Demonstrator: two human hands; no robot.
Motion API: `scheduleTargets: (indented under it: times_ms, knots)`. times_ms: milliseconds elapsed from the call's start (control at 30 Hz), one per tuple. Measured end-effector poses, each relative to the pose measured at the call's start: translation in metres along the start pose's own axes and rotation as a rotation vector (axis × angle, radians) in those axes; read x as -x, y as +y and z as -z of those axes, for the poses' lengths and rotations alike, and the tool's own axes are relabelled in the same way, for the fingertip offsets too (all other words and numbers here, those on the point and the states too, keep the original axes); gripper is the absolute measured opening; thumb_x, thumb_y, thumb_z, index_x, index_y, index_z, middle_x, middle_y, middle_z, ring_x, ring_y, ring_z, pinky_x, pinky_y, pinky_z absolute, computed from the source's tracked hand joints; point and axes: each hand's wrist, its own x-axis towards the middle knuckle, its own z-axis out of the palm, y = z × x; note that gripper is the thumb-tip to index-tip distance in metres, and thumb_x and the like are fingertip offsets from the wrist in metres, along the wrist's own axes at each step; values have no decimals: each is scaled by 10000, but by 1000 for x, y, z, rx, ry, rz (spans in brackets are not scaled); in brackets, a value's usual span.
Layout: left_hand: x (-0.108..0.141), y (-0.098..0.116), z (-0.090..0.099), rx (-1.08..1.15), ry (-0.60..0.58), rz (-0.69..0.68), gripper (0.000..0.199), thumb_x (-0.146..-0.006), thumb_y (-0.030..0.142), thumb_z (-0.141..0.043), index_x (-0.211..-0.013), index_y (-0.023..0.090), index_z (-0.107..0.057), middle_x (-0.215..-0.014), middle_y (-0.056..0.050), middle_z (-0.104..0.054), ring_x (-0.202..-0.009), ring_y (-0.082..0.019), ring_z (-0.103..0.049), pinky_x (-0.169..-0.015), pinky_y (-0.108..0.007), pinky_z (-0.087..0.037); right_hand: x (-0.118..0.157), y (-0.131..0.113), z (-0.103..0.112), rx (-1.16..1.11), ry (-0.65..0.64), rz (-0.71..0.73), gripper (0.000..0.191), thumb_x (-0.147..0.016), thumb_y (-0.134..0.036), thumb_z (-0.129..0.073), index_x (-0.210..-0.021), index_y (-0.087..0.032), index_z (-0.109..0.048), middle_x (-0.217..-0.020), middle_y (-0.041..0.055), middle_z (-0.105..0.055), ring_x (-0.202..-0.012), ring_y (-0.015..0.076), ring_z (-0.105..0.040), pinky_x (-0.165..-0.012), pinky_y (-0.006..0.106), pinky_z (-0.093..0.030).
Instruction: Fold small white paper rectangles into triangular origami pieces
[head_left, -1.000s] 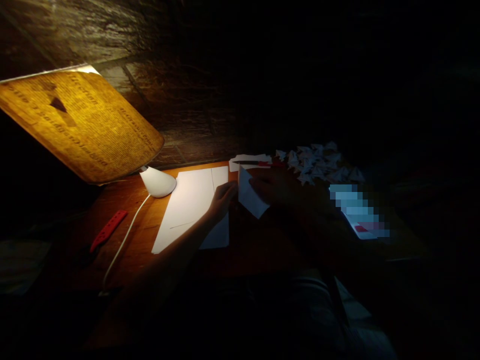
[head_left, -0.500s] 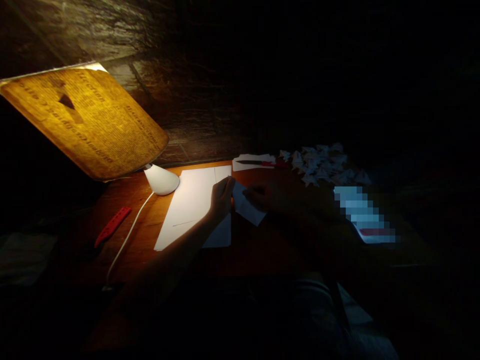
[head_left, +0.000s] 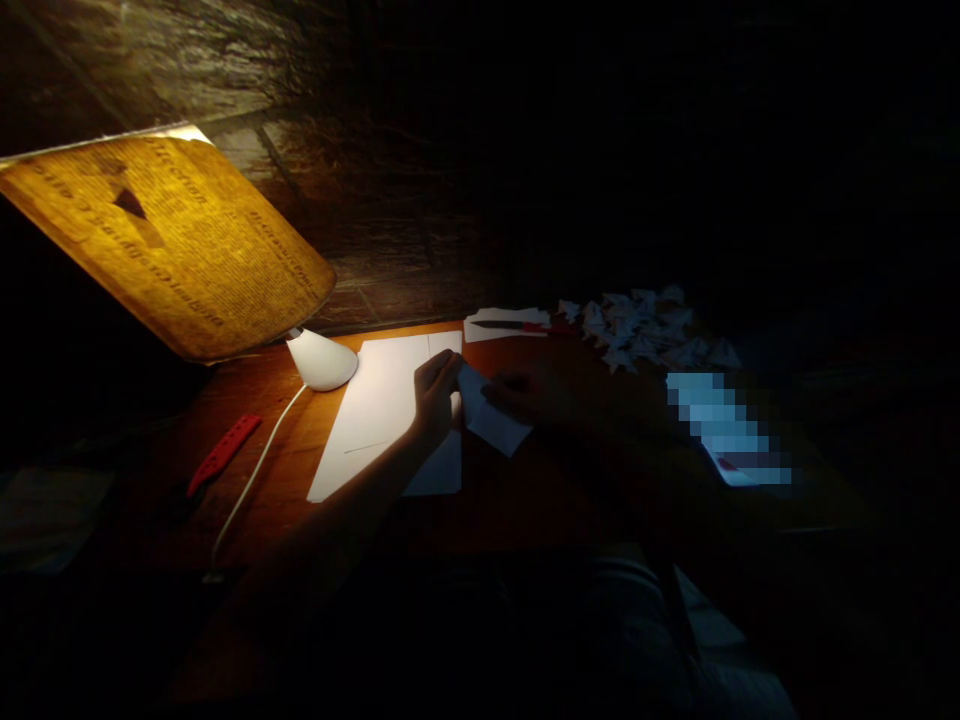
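One small white paper (head_left: 496,415) hangs between the left hand (head_left: 433,385), pinching its left corner, and the right hand (head_left: 529,390), holding its upper edge; both touch it, and it slants down rightward. White sheets (head_left: 390,400) lie beside it on the wooden desk (head_left: 292,430), against a dim stone wall (head_left: 375,220).

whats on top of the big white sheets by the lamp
Two thin dark lines show on the top sheet. The left hand and forearm cross over it, hiding parts of its right side and lower edge; whatever lies beneath them cannot be seen.
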Motion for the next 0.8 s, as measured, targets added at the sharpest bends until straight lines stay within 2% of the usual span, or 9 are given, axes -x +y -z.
scheduleTargets:
  times_ms: [167, 433, 667, 800]
  knots:
    - [-1, -1, 0, 86, -20, 99, 502, -758, 451, -768, -594, 209, -360, -582, 58, -340, -500, -72, -348, -452, -199, -302, -1, -1, 1, 40, -3, 1, 466, -818, -623, -670, -704, -174, -621, -665, 0, -556, -623, 129, -475, -572, 268, -349]
    - [-2, -2, 1, 26, 38, 47, 479, -759, 446, -787, -583, 198, -416, -580, 51, -375, -520, -71, -371, -472, -187, -316, 1, 1, 1, 48, 18, -2, 436, -832, -591, -696, -696, -184, -616, -652, -10, -567, -610, 120, -474, -551, 252, -344]
    - [-3, -2, 4, -16, 9, 53, 354, -799, 467, -733, -645, 192, -571, -630, 21, -522, -560, -94, -507, -516, -199, -427, -1, 2, 1, -3, -7, -38, 424, -796, -583, -720, -691, -186, -615, -645, -16, -557, -607, 115, -464, -537, 244, -345]
    - [-6, -3, 6, 50, 13, 75, 295, -787, 458, -700, -684, 191, -628, -711, -14, -625, -607, -107, -573, -534, -201, -457, -1, 5, 2, 1, -11, -43, 416, -796, -580, -709, -701, -187, -610, -649, -24, -548, -592, 111, -454, -529, 243, -344]
